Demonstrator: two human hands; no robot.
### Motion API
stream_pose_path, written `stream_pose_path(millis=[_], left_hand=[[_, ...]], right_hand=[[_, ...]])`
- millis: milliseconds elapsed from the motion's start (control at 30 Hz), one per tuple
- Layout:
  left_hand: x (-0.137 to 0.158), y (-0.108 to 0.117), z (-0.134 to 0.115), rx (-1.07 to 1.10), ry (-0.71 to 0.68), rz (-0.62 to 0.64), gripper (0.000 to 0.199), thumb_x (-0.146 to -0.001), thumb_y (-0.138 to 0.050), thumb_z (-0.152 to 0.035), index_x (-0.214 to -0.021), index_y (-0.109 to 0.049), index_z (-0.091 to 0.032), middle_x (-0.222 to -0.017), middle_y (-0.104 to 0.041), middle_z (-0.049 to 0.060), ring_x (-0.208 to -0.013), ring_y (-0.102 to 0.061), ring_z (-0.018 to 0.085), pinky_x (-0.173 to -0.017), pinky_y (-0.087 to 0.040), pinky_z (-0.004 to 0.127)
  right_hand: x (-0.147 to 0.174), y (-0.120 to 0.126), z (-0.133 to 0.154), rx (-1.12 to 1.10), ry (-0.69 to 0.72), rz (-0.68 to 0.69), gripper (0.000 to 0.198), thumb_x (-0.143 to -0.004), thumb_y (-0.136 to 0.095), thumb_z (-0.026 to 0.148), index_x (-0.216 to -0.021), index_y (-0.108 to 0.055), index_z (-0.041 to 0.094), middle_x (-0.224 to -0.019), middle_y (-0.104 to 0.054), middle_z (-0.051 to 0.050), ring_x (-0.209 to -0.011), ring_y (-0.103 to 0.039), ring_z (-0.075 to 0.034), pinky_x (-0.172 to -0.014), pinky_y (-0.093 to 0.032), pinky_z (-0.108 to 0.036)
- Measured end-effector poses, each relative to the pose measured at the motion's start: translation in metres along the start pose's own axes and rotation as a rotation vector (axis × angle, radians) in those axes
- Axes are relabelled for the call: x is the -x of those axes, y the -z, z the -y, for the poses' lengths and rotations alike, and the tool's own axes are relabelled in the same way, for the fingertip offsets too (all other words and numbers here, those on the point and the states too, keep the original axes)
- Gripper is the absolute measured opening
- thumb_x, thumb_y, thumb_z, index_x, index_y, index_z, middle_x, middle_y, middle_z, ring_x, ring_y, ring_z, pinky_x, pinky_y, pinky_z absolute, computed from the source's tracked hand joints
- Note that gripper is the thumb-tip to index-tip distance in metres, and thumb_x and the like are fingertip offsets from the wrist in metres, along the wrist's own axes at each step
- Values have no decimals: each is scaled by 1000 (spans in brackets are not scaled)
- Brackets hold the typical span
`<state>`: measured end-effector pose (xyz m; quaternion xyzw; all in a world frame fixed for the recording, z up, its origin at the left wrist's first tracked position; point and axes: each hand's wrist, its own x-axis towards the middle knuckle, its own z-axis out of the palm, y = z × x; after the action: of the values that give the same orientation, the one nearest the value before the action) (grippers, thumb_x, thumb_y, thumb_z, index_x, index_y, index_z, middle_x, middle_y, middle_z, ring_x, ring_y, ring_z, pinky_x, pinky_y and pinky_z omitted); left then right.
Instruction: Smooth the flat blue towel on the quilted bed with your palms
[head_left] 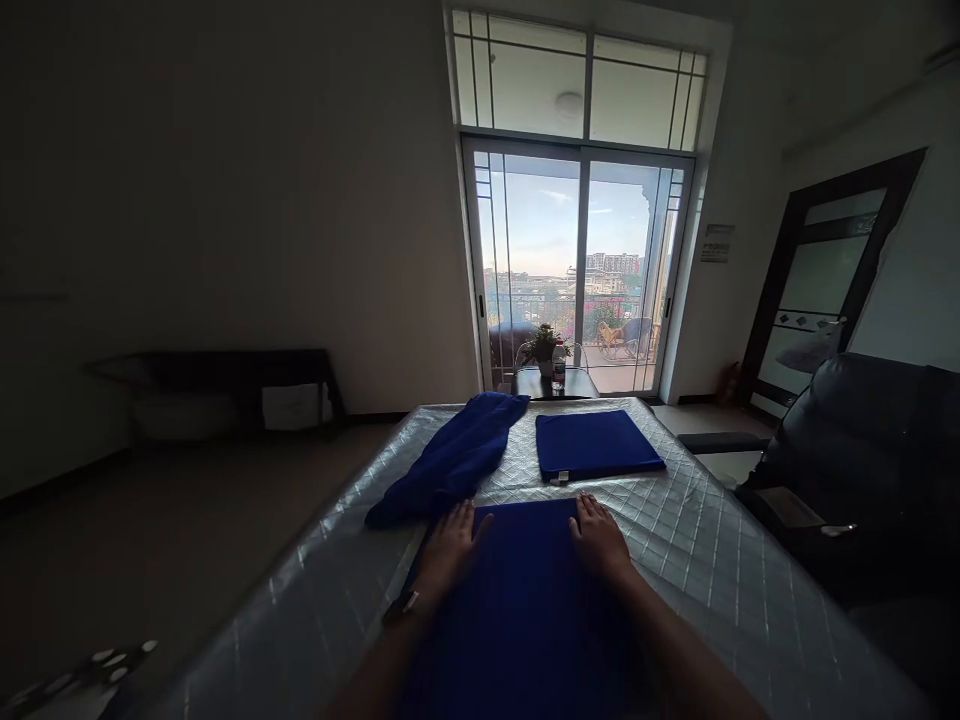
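A blue cloth (pixel 525 600) lies spread flat in front of me on a silver quilted table cover (pixel 712 570). My left hand (pixel 450 545) rests flat near its far left corner, fingers stretched out and thumb apart. Near the far right corner my right hand (pixel 598 535) lies flat with its fingers extended. Neither hand grips anything. Beyond the left hand lies a crumpled blue cloth (pixel 457 455). A neatly folded blue cloth (pixel 596 443) with a small white tag sits beyond the right hand.
Past the table's far edge stand a potted plant (pixel 545 347) and a bottle (pixel 559 366) on a small dark table, before a sliding glass door (pixel 532 230). A dark armchair (pixel 862 450) is at the right. A low dark bench (pixel 240 385) stands by the left wall.
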<state>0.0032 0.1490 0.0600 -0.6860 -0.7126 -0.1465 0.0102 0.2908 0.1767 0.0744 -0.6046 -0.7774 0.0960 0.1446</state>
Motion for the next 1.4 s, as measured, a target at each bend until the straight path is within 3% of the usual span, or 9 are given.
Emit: stream_pose_path(millis=[167, 467, 633, 767, 900, 1167, 1300, 1400], left_hand=[[10, 11, 29, -24, 92, -13, 83, -100, -17, -63, -151, -44, -3, -157, -48, 23, -147, -44, 34, -119, -35, 50], [13, 12, 23, -14, 102, -3, 85, -99, -18, -63, -151, -42, 0, -159, -45, 24, -149, -41, 34, -121, -31, 48], [13, 13, 25, -5, 103, -25, 84, -99, -20, -66, -149, -47, -5, -156, -49, 22, -146, -45, 34, -118, -35, 48], [12, 10, 26, 7, 104, -42, 83, -99, -20, -65, -148, -48, -3, -156, -50, 23, -147, -44, 34, -119, -35, 48], [12, 7, 27, 16, 106, -54, 82, -100, -18, -62, -149, -47, -3, -156, -50, 22, -148, -43, 32, -120, -34, 46], [13, 7, 26, -5, 115, -87, 77, -101, -21, -59, -149, -46, -5, -158, -48, 20, -148, -43, 30, -120, -36, 45], [15, 11, 24, -76, 28, -234, 67, -102, -29, -52, -143, -55, -7, -152, -56, 20, -144, -48, 32, -120, -37, 49], [23, 18, 0, -108, -125, -320, 57, -103, -33, -45, -138, -61, -9, -147, -61, 19, -141, -53, 32, -118, -41, 51]], right_hand=[[0, 0, 0, -10, -3, -1, 67, -101, -27, 42, -159, -30, 10, -167, -28, -10, -156, -21, -21, -126, -15, -36], [8, 8, 9, 33, -10, -25, 65, -100, -27, 38, -158, -31, 8, -167, -30, -10, -155, -21, -19, -126, -16, -35], [21, 13, 16, 69, -37, -66, 63, -100, -25, 29, -158, -30, 4, -168, -24, -12, -157, -13, -22, -127, -7, -40], [44, 8, 18, 81, 0, -27, 64, -102, -23, 36, -156, -33, 3, -166, -29, -14, -156, -18, -22, -127, -13, -39], [61, 0, 17, 58, -6, 20, 67, -103, -22, 43, -159, -27, 6, -168, -23, -11, -157, -14, -22, -127, -12, -39], [61, 1, 17, -9, -33, 56, 68, -102, -22, 43, -160, -22, 7, -169, -16, -9, -157, -11, -21, -127, -9, -39], [62, 3, 17, -29, -32, 64, 68, -102, -21, 44, -160, -21, 8, -169, -15, -9, -157, -10, -21, -128, -8, -40], [63, 4, 17, -43, -31, 68, 69, -102, -20, 44, -160, -20, 6, -170, -15, -10, -157, -10, -22, -128, -8, -41]])
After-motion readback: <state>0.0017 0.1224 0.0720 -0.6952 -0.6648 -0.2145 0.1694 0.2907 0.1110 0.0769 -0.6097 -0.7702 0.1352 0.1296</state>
